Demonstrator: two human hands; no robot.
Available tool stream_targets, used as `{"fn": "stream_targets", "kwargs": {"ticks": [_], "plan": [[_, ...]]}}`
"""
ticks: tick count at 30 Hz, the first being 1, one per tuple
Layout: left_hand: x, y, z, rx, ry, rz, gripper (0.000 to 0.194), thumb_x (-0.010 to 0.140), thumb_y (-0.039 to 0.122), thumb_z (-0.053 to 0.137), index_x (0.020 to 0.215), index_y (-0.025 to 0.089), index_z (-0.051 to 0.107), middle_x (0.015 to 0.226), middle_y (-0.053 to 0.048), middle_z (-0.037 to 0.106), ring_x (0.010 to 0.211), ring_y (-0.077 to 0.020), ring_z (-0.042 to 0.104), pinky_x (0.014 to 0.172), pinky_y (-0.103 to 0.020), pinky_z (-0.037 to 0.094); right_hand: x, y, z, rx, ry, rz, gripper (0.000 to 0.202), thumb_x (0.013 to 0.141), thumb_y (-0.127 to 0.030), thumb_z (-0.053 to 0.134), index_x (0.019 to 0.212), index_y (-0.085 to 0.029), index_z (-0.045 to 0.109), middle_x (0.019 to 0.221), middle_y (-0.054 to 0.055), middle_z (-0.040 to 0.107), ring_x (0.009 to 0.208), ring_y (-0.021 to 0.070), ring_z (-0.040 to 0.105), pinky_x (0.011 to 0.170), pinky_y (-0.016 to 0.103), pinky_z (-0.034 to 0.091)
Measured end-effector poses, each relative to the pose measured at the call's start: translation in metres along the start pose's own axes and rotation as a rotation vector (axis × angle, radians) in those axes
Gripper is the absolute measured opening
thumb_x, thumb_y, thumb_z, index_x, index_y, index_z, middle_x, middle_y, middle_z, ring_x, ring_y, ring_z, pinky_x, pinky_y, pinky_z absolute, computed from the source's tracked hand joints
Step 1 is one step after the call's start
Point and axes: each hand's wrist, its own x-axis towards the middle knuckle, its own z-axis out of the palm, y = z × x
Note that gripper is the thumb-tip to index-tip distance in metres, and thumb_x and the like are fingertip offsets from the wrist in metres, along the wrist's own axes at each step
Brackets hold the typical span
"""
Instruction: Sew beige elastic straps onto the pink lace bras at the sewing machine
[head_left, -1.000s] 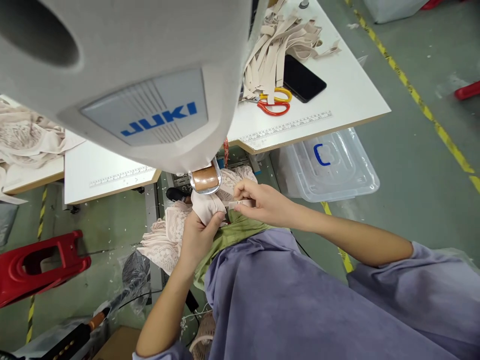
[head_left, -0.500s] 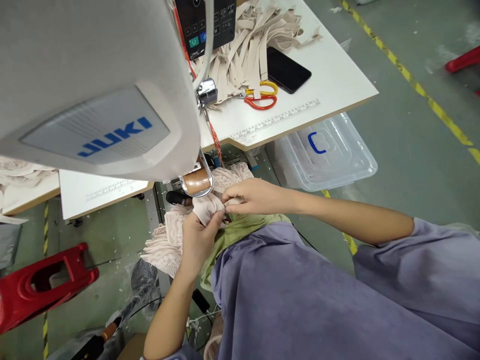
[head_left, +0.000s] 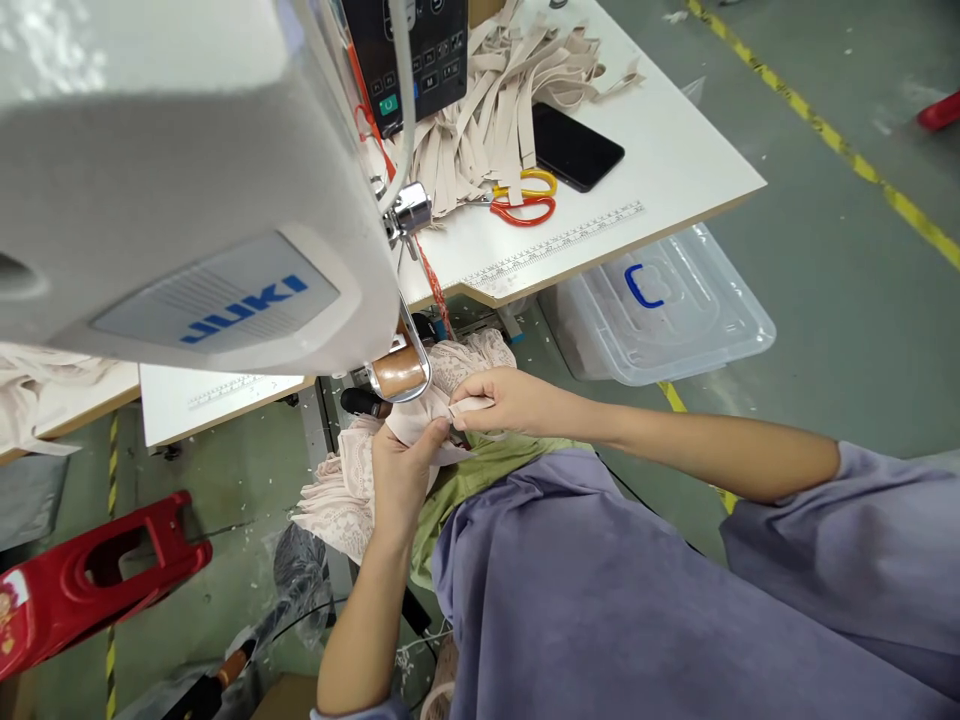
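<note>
Just below the head of a white JUKI sewing machine (head_left: pixel 225 230), both my hands grip pale pink fabric (head_left: pixel 411 416). My left hand (head_left: pixel 409 462) pinches its edge between thumb and fingers. My right hand (head_left: pixel 504 402) is closed on a beige strip (head_left: pixel 472 404), with its fingertips almost touching the left thumb. A brown roller (head_left: pixel 399 372) in a metal guard sits right behind the fabric. Pale pink lace (head_left: pixel 341 490) hangs in folds left of my left hand, and more lace lies beyond the right one. Green cloth (head_left: pixel 487 465) covers my lap.
On the white table (head_left: pixel 675 170) lie many beige strips (head_left: pixel 495 110), red and yellow scissors (head_left: pixel 525 208) and a black phone (head_left: pixel 577 147). A black control panel (head_left: pixel 420 75) stands beside the machine. Beneath the table edge is a clear lidded box (head_left: pixel 690 320). A red stool (head_left: pixel 161 560) is at left.
The view has shifted slightly. Between my fingers the beige strip now shows more, and a flap of pale fabric sticks out below my left thumb. Both hands keep their grip.
</note>
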Motion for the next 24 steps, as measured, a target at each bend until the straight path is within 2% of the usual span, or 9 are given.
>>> {"fn": "stream_targets", "kwargs": {"ticks": [6,9,11,13,15,16,19,21,24], "plan": [[-0.01,0.005,0.003,-0.062,0.083,0.051,0.027,0.076,0.036,0.082,0.085,0.015,0.068,0.075,-0.001,0.07,0.07,-0.0138,0.065,0.07,-0.024,0.052,-0.001,-0.018,0.001,-0.217,0.132,-0.185,0.014,0.08,-0.027,0.063,0.078,-0.016,0.071,0.07,-0.001,0.064,0.065,0.0108,0.053,0.057,0.022,0.035],[-0.022,0.0,-0.006,-0.066,0.087,0.086,0.041,0.077,0.049,0.079,0.102,0.018,0.07,0.1,-0.008,0.076,0.094,-0.0233,0.071,0.082,-0.032,0.056,0.002,-0.034,-0.007,-0.062,0.013,-0.141,0.014,0.077,-0.027,0.065,0.08,-0.016,0.073,0.067,-0.001,0.063,0.059,0.0102,0.052,0.054,0.022,0.037],[-0.03,-0.012,-0.01,-0.149,0.112,0.145,0.067,0.075,0.073,0.068,0.12,0.025,0.065,0.111,-0.01,0.075,0.105,-0.0288,0.07,0.086,-0.039,0.057,0.005,-0.045,-0.014,0.113,-0.089,-0.1,0.017,0.075,-0.03,0.068,0.085,-0.017,0.073,0.069,-0.001,0.067,0.058,0.0112,0.056,0.054,0.023,0.041],[-0.036,-0.024,-0.009,-0.232,0.078,0.201,0.091,0.074,0.094,0.04,0.141,0.034,0.051,0.116,-0.011,0.074,0.105,-0.0308,0.071,0.085,-0.046,0.057,0.009,-0.059,-0.019,0.213,-0.204,-0.106,0.016,0.076,-0.029,0.068,0.086,-0.018,0.073,0.073,0.001,0.071,0.061,0.0129,0.062,0.057,0.025,0.046],[-0.039,-0.03,-0.007,-0.287,-0.01,0.284,0.098,0.075,0.097,0.014,0.156,0.044,0.029,0.126,-0.01,0.071,0.108,-0.0317,0.071,0.086,-0.051,0.057,0.014,-0.073,-0.022,0.207,-0.333,-0.118,0.016,0.077,-0.027,0.065,0.088,-0.019,0.073,0.075,0.002,0.073,0.061,0.0136,0.064,0.058,0.026,0.049],[-0.039,-0.029,-0.007,-0.3,-0.038,0.359,0.095,0.076,0.095,0.009,0.157,0.049,0.021,0.131,-0.009,0.069,0.113,-0.032,0.069,0.087,-0.052,0.056,0.018,-0.08,-0.023,0.157,-0.388,-0.125,0.016,0.077,-0.026,0.065,0.089,-0.02,0.073,0.076,0.001,0.073,0.061,0.0136,0.064,0.058,0.026,0.049],[-0.032,-0.015,-0.022,-0.159,-0.015,0.666,0.083,0.08,0.092,0.025,0.154,0.055,0.024,0.142,-0.004,0.061,0.128,-0.0341,0.061,0.097,-0.05,0.054,0.034,-0.095,-0.026,-0.159,-0.367,-0.234,0.011,0.076,-0.024,0.066,0.082,-0.02,0.074,0.074,0.0,0.071,0.064,0.0128,0.061,0.058,0.025,0.045],[-0.02,-0.003,-0.042,0.13,0.027,0.832,0.081,0.081,0.083,0.05,0.152,0.043,0.041,0.143,-0.008,0.06,0.131,-0.037,0.058,0.105,-0.051,0.05,0.044,-0.098,-0.029,-0.397,-0.242,-0.346,0.008,0.077,-0.023,0.066,0.077,-0.019,0.073,0.071,0.0,0.068,0.067,0.0128,0.059,0.06,0.025,0.041],[0.004,0.009,-0.069,0.612,-0.036,0.945,0.082,0.069,0.057,0.084,0.142,0.03,0.059,0.135,-0.013,0.067,0.127,-0.0386,0.061,0.114,-0.051,0.043,0.055,-0.095,-0.031,-0.584,-0.092,-0.454,0.007,0.078,-0.021,0.065,0.077,-0.018,0.071,0.072,0.001,0.067,0.072,0.0135,0.056,0.063,0.025,0.038]]}}
